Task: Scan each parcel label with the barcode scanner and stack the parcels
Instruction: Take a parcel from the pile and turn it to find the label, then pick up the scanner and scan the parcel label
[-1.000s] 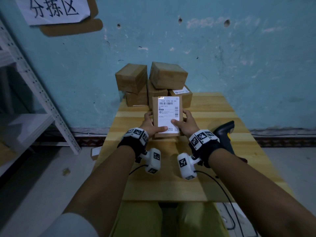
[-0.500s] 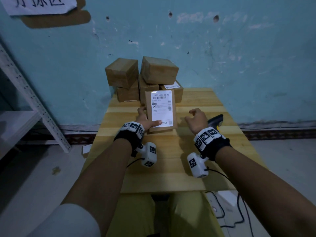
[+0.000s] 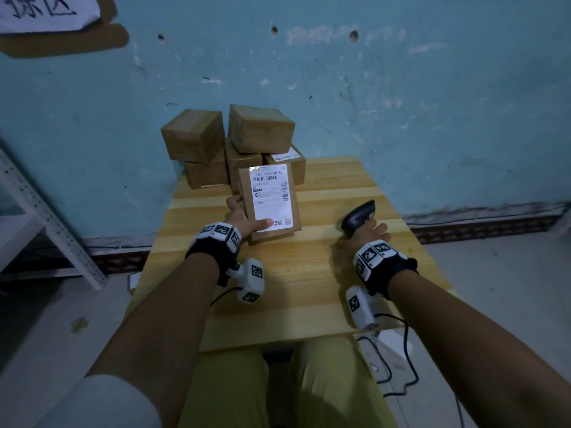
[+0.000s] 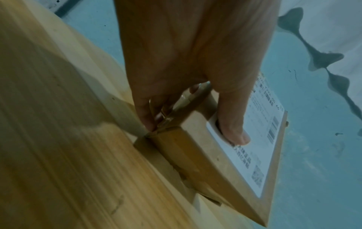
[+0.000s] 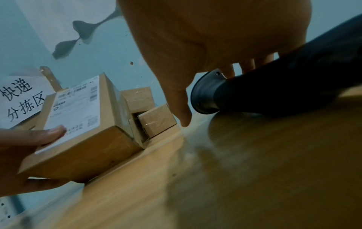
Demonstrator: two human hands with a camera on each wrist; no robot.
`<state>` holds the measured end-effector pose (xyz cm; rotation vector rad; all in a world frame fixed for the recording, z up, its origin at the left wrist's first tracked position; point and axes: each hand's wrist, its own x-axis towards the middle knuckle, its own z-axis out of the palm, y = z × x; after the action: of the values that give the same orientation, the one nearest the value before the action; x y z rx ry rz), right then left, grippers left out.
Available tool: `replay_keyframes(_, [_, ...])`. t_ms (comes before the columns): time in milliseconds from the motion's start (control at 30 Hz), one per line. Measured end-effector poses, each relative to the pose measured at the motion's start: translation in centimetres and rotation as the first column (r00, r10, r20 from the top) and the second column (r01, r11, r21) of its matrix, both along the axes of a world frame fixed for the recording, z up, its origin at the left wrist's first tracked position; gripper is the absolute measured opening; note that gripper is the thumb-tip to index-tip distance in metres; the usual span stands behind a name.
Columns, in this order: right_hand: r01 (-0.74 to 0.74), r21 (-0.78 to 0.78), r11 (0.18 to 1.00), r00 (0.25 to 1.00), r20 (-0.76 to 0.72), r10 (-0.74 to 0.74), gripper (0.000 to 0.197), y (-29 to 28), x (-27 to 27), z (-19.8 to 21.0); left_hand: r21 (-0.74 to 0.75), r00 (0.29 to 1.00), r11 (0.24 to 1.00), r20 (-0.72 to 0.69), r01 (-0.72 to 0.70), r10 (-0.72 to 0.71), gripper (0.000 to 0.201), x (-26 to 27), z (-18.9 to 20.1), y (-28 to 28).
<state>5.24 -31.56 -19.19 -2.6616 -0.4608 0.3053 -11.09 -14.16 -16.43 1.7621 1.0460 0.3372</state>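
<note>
A brown parcel (image 3: 278, 230) (image 4: 195, 156) (image 5: 84, 148) with a white barcode label facing up stands tilted, its lower edge on the wooden table (image 3: 296, 282). My left hand (image 3: 250, 211) (image 4: 192, 127) grips its left side, thumb on the label and fingers behind. The black barcode scanner (image 3: 360, 213) (image 5: 274, 89) lies to the right on the table. My right hand (image 3: 364, 234) (image 5: 209, 96) rests over its handle, fingers spread behind it and the thumb apart from it.
Several brown parcels (image 3: 234, 143) (image 5: 154, 119) are stacked against the blue wall at the table's far left. A white metal rack (image 3: 46, 223) stands on the left. Cables (image 3: 398, 375) hang off the table's near right corner.
My right hand has let go of the parcel and moved right onto the scanner. The left hand alone holds the parcel, in about the same place.
</note>
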Motion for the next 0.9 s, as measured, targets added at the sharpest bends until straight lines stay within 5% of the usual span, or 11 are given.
replay_keyframes(267, [-0.018, -0.036, 0.999, 0.994, -0.107, 0.014, 0.055, 0.6, 0.9, 0.3, -0.032, 0.999, 0.999, 0.049, 0.008, -0.007, 0.094, 1.0, -0.5, 0.2])
replay_keyframes(567, [-0.027, 0.226, 0.974, 0.985, -0.161, 0.065, 0.049, 0.6, 0.1, 1.8, -0.026, 0.999, 1.0, 0.046, 0.0, 0.002, 0.095, 0.8, -0.4, 0.1])
replay_keyframes(900, [-0.034, 0.662, 0.749, 0.973, -0.15, 0.176, 0.023, 2.2, -2.2, 3.0, -0.039, 0.998, 0.999, 0.054, -0.01, 0.012, 0.1, 0.8, -0.7, 0.2])
